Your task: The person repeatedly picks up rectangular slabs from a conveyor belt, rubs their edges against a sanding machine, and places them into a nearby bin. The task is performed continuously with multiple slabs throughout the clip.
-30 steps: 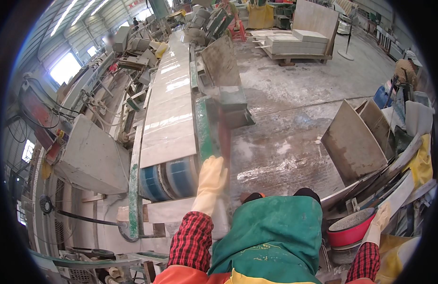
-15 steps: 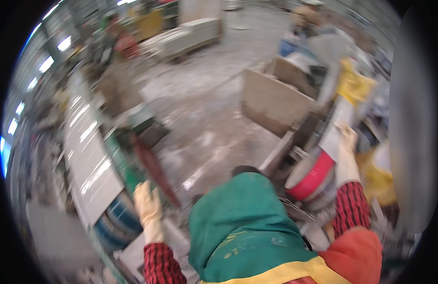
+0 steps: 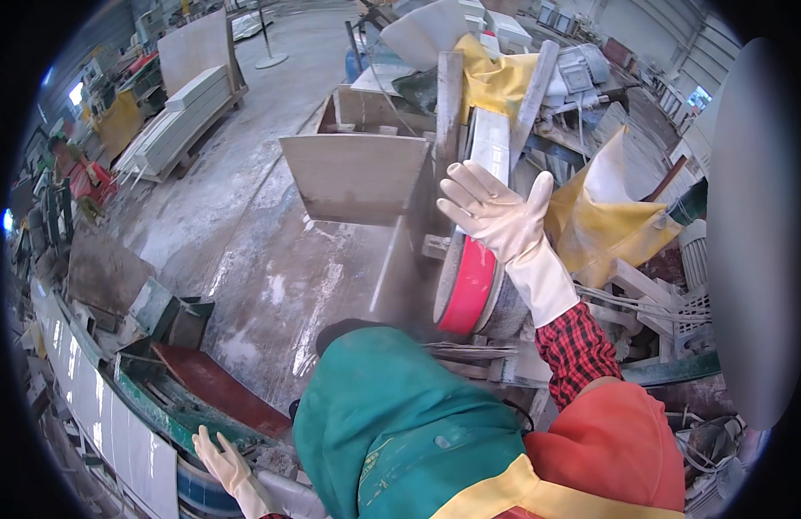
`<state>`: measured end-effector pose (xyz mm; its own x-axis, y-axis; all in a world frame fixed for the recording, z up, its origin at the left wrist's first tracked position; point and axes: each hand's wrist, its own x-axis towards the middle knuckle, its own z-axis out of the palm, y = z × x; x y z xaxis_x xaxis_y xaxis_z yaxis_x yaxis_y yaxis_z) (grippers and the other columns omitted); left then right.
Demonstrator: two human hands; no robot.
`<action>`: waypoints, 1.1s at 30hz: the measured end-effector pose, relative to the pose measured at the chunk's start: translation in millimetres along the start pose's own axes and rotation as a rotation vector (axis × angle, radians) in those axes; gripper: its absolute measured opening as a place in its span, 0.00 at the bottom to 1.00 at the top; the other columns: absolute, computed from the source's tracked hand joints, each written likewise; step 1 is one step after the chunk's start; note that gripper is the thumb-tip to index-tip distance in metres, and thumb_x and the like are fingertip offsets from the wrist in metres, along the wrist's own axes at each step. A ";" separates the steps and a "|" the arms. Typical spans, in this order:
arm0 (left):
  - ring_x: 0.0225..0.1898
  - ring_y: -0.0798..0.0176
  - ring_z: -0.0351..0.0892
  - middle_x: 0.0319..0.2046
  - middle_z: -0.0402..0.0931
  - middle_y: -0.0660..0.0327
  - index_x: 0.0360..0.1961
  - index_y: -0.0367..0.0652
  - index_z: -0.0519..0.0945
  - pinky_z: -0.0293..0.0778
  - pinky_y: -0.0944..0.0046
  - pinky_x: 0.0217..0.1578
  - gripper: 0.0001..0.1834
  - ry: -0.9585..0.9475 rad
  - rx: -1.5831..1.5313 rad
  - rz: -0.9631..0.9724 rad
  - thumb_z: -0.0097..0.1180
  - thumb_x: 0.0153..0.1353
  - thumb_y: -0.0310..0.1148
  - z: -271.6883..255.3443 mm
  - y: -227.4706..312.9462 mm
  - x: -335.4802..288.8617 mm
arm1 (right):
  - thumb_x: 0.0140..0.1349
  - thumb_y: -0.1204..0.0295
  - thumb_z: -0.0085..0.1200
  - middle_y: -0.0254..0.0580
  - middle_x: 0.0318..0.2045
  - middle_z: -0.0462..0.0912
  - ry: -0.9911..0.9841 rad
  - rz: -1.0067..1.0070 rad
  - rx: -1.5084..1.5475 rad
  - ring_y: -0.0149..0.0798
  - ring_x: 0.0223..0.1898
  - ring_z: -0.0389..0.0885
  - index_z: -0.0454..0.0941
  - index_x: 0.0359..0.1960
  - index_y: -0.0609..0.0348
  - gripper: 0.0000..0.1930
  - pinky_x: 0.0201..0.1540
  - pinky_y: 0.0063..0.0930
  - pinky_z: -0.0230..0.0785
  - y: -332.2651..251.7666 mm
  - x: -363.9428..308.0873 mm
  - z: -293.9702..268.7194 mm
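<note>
Right hand [image 3: 501,216] hovering open, palm upward, empty, beside red-banded roller [image 3: 470,290]; white strip [image 3: 490,138] lying just beyond fingertips, probably handling stiff, brittle, slick, long edges offering best hold. Left hand [image 3: 225,464] hanging open near green rail [image 3: 154,406]; contact not showing.

Operator: State the illumination.
Technician: Moderately bright, cool, diffuse; shadows soft.

Operator: Identify glare.
Technician: White streaks on the floor [image 3: 318,303] and the pale slabs [image 3: 115,432]. A blue-white bright spot [image 3: 7,221] marks the left rim.

Operator: Report focus and distortion.
Technician: The right hand [image 3: 496,212] is acceptably sharp. The grey shape [image 3: 755,233] at right is fully blurred. Straight edges bow peripherally; corners are black.
</note>
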<state>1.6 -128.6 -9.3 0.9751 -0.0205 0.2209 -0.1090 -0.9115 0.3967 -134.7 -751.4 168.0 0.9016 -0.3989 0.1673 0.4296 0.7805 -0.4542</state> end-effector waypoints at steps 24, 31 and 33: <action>0.69 0.43 0.59 0.64 0.65 0.41 0.62 0.40 0.71 0.51 0.51 0.69 0.22 0.053 0.005 0.004 0.51 0.69 0.34 -4.6 5.7 0.5 | 0.45 0.51 0.71 0.48 0.65 0.57 1.277 0.402 -2.070 0.54 0.64 0.65 0.57 0.69 0.46 0.50 0.65 0.45 0.65 42.1 33.2 -59.3; 0.64 0.51 0.67 0.60 0.70 0.47 0.60 0.37 0.73 0.58 0.58 0.66 0.20 0.057 -0.557 -0.143 0.51 0.69 0.32 -0.3 -6.9 8.1 | 0.40 0.63 0.69 0.49 0.54 0.74 1.203 0.107 -1.865 0.51 0.57 0.74 0.69 0.61 0.53 0.41 0.59 0.41 0.69 19.6 24.9 -51.3; 0.59 0.60 0.72 0.56 0.75 0.52 0.59 0.32 0.72 0.62 0.64 0.63 0.19 0.074 -0.776 -0.251 0.51 0.71 0.32 -6.2 -10.9 13.3 | 0.41 0.62 0.68 0.45 0.53 0.78 1.030 -0.014 -1.517 0.45 0.55 0.74 0.75 0.56 0.49 0.35 0.53 0.41 0.68 -4.3 30.5 -78.0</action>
<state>14.6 -116.4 -5.2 0.9758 0.1987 0.0908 -0.0181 -0.3411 0.9399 -113.0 -804.4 106.8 0.2616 -0.9602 -0.0980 -0.5027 -0.0489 -0.8631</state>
